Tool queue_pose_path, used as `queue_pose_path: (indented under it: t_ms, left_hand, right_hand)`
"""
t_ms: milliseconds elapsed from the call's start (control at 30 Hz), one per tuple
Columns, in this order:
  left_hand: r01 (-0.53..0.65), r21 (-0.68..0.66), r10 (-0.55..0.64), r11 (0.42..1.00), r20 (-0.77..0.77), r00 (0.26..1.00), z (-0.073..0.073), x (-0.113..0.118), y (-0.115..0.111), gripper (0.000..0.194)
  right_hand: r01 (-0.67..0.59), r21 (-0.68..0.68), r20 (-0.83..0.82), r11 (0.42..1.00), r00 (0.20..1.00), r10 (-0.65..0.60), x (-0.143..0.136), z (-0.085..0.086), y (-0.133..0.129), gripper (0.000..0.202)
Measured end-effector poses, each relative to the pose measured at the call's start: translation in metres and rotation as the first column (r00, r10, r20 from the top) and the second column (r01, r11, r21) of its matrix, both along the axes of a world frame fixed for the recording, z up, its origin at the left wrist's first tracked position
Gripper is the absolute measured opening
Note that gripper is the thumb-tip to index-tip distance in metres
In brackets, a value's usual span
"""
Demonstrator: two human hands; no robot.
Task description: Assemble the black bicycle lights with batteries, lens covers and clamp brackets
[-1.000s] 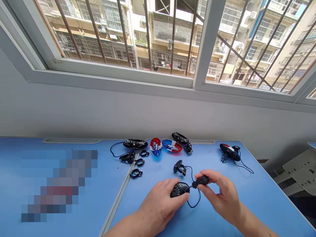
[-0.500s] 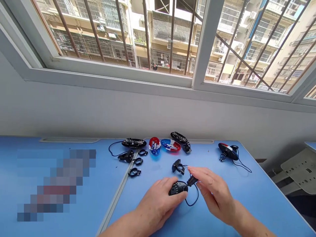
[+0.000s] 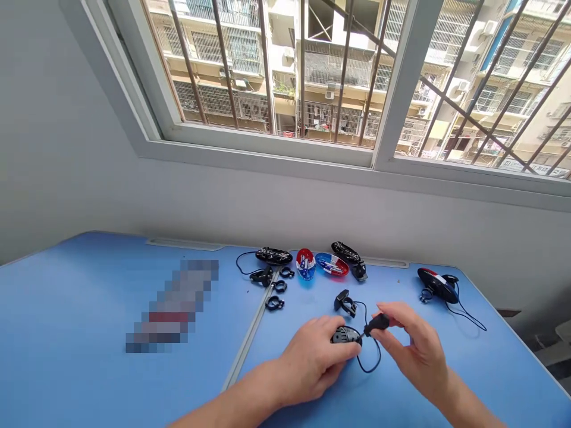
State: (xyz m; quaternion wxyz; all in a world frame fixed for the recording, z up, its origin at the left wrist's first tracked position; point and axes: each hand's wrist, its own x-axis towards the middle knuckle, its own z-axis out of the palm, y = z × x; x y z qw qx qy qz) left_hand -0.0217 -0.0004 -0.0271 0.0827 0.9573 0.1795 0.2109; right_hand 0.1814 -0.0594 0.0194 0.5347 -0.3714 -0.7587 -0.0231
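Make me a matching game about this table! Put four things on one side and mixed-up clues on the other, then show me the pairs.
Things
1. screwdriver
2. black casing
3. pair of oval covers
4. striped oval unit

Clues
A. lying toward the right end of the table
B. see-through, red and blue
C. in the fingers of the right hand
D. gripped by the left hand

Pairs
1-C, 2-D, 3-B, 4-A
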Motion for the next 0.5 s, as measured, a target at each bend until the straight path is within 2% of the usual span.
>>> queue_pose_path:
  t_ms: [133,300,367,500]
  left_hand:
    - [-0.013,0.030,0.013,0.999,-0.022,1.000,0.0010,-0.0006,-0.0018,0.034]
    - [-0.032,0.028,0.033,0.999,-0.034,0.999,-0.0018,-0.0013,-0.0022,0.033]
    - [-0.031,0.021,0.032,0.999,-0.039,0.999,-0.0030,-0.0014,-0.0019,0.032]
    - [-0.014,0.017,0.014,1.000,-0.030,0.999,-0.0031,-0.0014,-0.0011,0.026]
  right_hand:
    - [-0.081,-0.029,0.092,0.996,0.992,0.083,0.0001,0.0023,0.0036,0.041]
    - [-0.134,-0.098,0.229,0.986,0.961,0.153,0.0055,0.0096,0.0020,0.043]
    - [-0.123,-0.109,0.215,0.986,0.966,0.144,0.0080,0.0098,0.0010,0.039]
    - [-0.034,-0.121,0.107,0.992,0.993,0.047,0.0087,0.0031,0.0024,0.026]
